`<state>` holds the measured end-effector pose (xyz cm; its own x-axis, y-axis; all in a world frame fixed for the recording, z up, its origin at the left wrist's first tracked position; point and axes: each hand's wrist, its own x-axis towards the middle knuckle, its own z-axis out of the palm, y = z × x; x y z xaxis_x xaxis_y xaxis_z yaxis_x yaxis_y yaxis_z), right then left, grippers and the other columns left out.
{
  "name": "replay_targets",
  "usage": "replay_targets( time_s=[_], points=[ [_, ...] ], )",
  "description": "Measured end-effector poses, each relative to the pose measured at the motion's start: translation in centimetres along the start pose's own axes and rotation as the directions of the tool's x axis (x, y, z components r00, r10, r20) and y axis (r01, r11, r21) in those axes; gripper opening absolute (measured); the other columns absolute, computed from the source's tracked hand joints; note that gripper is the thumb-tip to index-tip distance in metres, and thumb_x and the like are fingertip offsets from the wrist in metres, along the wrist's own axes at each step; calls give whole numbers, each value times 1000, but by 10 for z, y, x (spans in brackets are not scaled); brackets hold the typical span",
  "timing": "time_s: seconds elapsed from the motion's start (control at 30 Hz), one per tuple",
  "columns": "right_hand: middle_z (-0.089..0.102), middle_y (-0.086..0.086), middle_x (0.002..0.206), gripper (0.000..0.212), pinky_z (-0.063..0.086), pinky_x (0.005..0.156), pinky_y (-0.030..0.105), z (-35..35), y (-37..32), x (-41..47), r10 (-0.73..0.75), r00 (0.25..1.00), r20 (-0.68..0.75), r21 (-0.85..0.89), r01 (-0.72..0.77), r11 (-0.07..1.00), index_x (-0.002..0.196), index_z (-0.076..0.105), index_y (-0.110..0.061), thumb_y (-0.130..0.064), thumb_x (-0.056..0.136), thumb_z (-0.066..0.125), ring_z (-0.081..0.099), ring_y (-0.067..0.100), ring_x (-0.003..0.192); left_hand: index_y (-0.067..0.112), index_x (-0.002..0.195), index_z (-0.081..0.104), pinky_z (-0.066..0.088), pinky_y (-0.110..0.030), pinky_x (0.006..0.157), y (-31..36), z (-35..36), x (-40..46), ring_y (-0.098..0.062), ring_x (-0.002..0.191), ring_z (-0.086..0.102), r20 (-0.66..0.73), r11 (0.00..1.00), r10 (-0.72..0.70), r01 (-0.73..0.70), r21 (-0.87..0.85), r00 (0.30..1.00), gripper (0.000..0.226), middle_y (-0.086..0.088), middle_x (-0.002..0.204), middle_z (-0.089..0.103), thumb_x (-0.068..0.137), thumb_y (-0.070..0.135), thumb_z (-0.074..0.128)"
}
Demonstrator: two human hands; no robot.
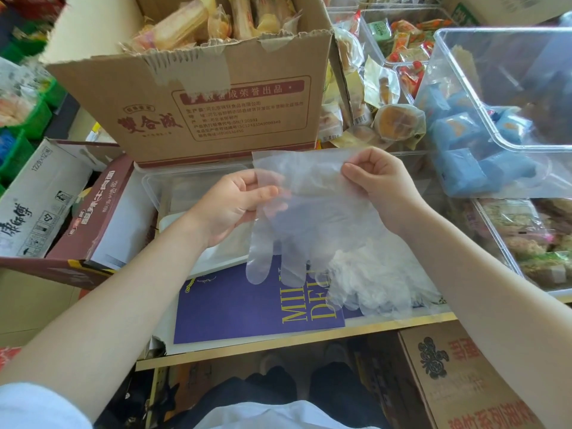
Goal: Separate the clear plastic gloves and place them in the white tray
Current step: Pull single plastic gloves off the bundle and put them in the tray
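Observation:
A clear plastic glove (pixel 312 212) hangs in the air, cuff up and fingers down, held by both hands. My left hand (pixel 232 205) pinches its left cuff edge between thumb and fingers. My right hand (pixel 380 184) pinches the right cuff edge with curled fingers. Below it, a stack of clear gloves (pixel 377 283) lies on a purple book (pixel 247 305). The white tray (pixel 173 221) sits behind my left hand, with flat gloves (pixel 227 247) lying in it, partly hidden by my wrist.
A big cardboard box of wrapped snacks (pixel 198 97) stands behind the tray. A clear lid or tub (pixel 161 181) sits above the tray. Clear bins of packaged food (pixel 501 119) fill the right side. Cartons (pixel 46 199) are at the left, the shelf edge (pixel 278 342) runs below the book.

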<state>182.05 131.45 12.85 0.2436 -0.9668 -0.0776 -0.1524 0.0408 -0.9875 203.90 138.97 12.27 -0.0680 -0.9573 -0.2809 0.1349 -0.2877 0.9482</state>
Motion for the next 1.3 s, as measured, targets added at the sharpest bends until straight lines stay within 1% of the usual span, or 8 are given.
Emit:
replay_targets(
  time_s=[0.17,0.3,0.47,0.63,0.87,1.0,1.17,1.3],
  points=[
    [62,-6,66,19,45,62,25,-5,6,2,37,996,-86,77,-31,997,98,56,-20,-4,88,61,57,6,61,12,90,65,52,-18,68,-21,-6,-5,-8,71,67,97,941,-155,117,317,983,7,2,77,73,87,8,60],
    [69,-4,83,57,51,76,30,-18,19,8,216,969,-121,83,-207,975,135,43,-10,-14,84,68,62,10,75,9,82,60,53,-18,60,-36,-7,-7,-10,63,68,84,959,-159,134,249,984,11,2,67,70,87,0,58],
    [69,-3,79,9,54,67,18,-23,37,2,469,870,155,283,-494,822,92,65,-6,-10,91,57,66,6,67,11,81,62,53,-21,66,-55,-7,-9,-9,66,65,4,964,-99,95,247,995,15,1,71,68,82,-4,63],
    [65,-6,69,15,52,70,20,-26,49,5,383,889,250,253,-442,861,76,59,-15,-11,90,56,63,7,67,18,94,66,45,-21,66,-70,-12,-6,-2,65,61,-75,943,-176,190,274,981,24,7,72,66,80,-1,68],
    [65,-6,65,15,39,41,16,-19,96,23,406,909,96,-220,-379,899,80,53,-16,-12,95,52,54,3,41,13,92,69,49,-29,78,-118,-4,-4,-13,74,61,70,844,-523,505,181,849,10,-1,80,67,89,12,59],
    [68,-8,69,19,29,34,14,-22,129,29,429,893,139,-233,-392,890,88,58,-22,-7,95,48,46,3,37,9,86,61,54,-31,82,-141,12,-3,-19,80,67,-76,844,-528,532,66,846,14,-1,71,72,95,13,51],
    [72,-8,95,46,38,47,14,-35,150,45,355,884,303,9,-375,927,111,58,-39,1,96,42,43,7,55,6,89,62,44,-21,57,-156,15,-4,-7,44,47,-320,877,-408,464,122,855,11,4,46,54,91,15,57],
    [58,1,76,6,39,47,23,-28,156,56,426,875,232,-154,-399,904,95,61,-18,-21,93,56,50,11,57,13,84,62,40,-17,46,-172,15,-4,-5,43,48,-513,881,-341,458,117,788,6,-1,60,61,89,12,60]
  ],
)
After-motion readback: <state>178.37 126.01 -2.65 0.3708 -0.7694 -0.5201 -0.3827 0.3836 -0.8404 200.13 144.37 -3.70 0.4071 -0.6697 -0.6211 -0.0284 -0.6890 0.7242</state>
